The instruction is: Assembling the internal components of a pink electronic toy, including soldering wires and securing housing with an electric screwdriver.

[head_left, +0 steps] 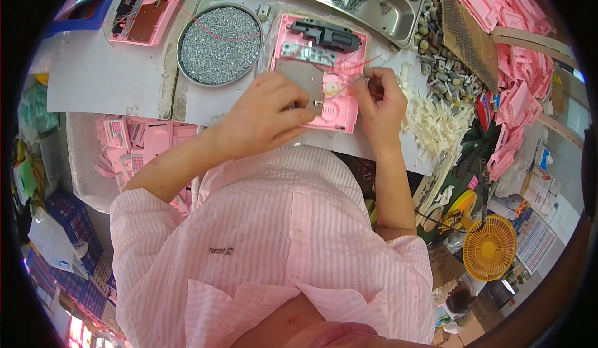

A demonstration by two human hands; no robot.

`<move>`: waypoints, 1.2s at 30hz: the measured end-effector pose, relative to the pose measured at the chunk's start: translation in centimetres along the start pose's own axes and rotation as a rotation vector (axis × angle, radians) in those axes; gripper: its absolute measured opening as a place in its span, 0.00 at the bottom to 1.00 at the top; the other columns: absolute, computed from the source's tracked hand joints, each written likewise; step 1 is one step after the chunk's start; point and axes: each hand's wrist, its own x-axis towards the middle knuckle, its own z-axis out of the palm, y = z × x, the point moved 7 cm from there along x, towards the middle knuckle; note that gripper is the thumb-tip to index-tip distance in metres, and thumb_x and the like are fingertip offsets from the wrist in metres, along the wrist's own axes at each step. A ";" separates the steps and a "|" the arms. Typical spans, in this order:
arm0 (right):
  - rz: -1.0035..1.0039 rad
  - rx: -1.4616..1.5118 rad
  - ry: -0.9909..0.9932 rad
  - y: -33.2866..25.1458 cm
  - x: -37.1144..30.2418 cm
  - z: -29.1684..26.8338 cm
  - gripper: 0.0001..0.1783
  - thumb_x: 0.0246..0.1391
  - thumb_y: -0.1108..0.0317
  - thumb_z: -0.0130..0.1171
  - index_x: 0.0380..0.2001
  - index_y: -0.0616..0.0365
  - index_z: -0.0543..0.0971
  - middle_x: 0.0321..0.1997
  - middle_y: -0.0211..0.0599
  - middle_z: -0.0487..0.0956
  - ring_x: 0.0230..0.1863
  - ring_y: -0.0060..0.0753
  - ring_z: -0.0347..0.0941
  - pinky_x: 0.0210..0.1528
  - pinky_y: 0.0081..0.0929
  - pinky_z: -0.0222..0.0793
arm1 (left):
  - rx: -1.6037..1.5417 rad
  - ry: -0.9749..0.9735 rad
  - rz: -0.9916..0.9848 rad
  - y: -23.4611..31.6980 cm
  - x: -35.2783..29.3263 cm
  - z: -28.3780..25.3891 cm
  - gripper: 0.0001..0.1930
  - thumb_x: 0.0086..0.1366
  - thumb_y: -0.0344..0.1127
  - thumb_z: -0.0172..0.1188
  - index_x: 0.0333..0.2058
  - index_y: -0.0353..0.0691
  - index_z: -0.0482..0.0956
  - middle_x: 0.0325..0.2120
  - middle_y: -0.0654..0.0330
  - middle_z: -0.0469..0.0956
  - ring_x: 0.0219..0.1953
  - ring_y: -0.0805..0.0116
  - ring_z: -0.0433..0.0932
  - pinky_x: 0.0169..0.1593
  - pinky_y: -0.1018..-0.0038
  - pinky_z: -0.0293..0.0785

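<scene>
A pink plastic casing (341, 122) lies open on the table in front of me. Inside it are a black plastic mechanism (327, 37), a metal plate (305, 53) and a grey-brown board (298, 74). Thin red wires (367, 63) run across its right side. My left hand (269, 114) is closed, its fingertips pinched together over the board's lower corner; anything between them is too small to make out. At the casing's right edge, my right hand (381, 108) has thumb and forefinger pinched on a thin wire, whose end is hidden by the fingers.
A round metal tray (180, 55) full of small screws stands left of the casing. Another pink casing (176, 13) lies beyond it. A divided steel tray (405, 32) holds small parts. White plastic pieces (436, 121) and metal parts (445, 68) are heaped at right, beside stacked pink shells (520, 93).
</scene>
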 end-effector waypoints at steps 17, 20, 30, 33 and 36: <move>0.157 0.363 -0.058 -1.0 2.7 1.2 0.09 0.57 0.68 0.67 0.32 0.64 0.83 0.22 0.23 0.77 0.23 0.11 0.67 0.27 0.17 0.63 | 0.019 0.008 -0.075 -0.5 0.9 0.5 0.07 0.55 0.34 0.68 0.33 0.44 0.81 0.32 0.62 0.73 0.37 0.59 0.72 0.48 0.63 0.66; 0.275 0.514 0.007 1.8 1.2 -0.7 0.09 0.58 0.68 0.67 0.33 0.66 0.83 0.25 0.25 0.80 0.27 0.12 0.70 0.29 0.17 0.65 | 0.018 0.058 -0.170 -0.2 1.1 0.5 0.09 0.56 0.35 0.67 0.35 0.42 0.80 0.32 0.61 0.73 0.37 0.60 0.72 0.48 0.64 0.65; -0.442 0.235 -0.330 -8.5 -4.5 -2.7 0.15 0.48 0.60 0.69 0.37 0.57 0.85 0.37 0.34 0.81 0.38 0.42 0.73 0.44 0.35 0.71 | -0.005 -0.057 0.168 3.4 1.1 3.0 0.12 0.58 0.34 0.63 0.42 0.42 0.82 0.36 0.63 0.77 0.36 0.67 0.76 0.44 0.66 0.68; -0.547 -0.012 -0.298 -5.5 -4.0 -0.2 0.26 0.46 0.46 0.68 0.43 0.53 0.84 0.46 0.35 0.79 0.51 0.45 0.69 0.53 0.40 0.64 | 0.035 -0.009 0.187 3.6 0.3 2.2 0.11 0.55 0.34 0.62 0.38 0.43 0.82 0.35 0.66 0.77 0.38 0.69 0.76 0.43 0.68 0.70; -0.614 -0.171 -0.302 -5.3 -4.5 1.3 0.28 0.44 0.46 0.69 0.45 0.52 0.84 0.46 0.33 0.78 0.50 0.43 0.69 0.54 0.40 0.61 | 0.080 0.102 0.102 2.3 -0.8 0.4 0.09 0.53 0.34 0.64 0.34 0.43 0.82 0.32 0.65 0.77 0.34 0.67 0.77 0.38 0.68 0.71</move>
